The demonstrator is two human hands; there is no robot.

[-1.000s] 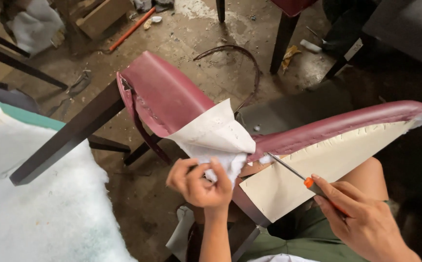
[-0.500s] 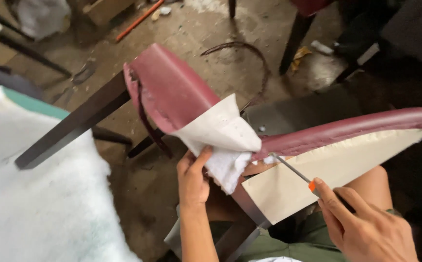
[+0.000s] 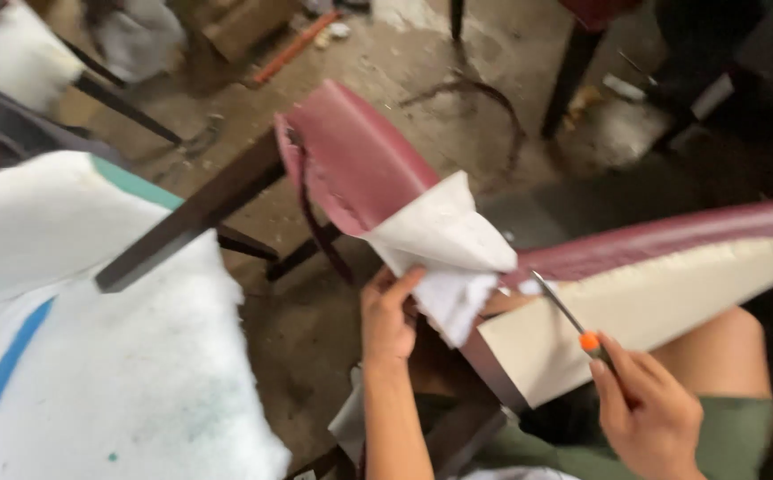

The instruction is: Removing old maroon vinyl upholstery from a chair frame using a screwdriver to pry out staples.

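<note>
A peeled-back flap of maroon cover point(image 3: 351, 164) with white lining point(image 3: 444, 240) is pinched in the left hand point(image 3: 388, 316), its grip pressed together. A screwdriver point(image 3: 569, 318) is clasped in the right hand point(image 3: 649, 413), tip at the seat edge point(image 3: 653, 298). White padding point(image 3: 93, 356) lies left; a dark chair leg point(image 3: 191, 218) crosses the littered floor point(image 3: 458, 62).

Screwdriver point(image 3: 573, 320) handle hidden in fist

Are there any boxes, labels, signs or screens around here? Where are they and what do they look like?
Cardboard box: on the floor at the top of the view, left of centre, brown, blurred, partly cut off by the edge.
No labels, signs or screens show anywhere else in the view.
</note>
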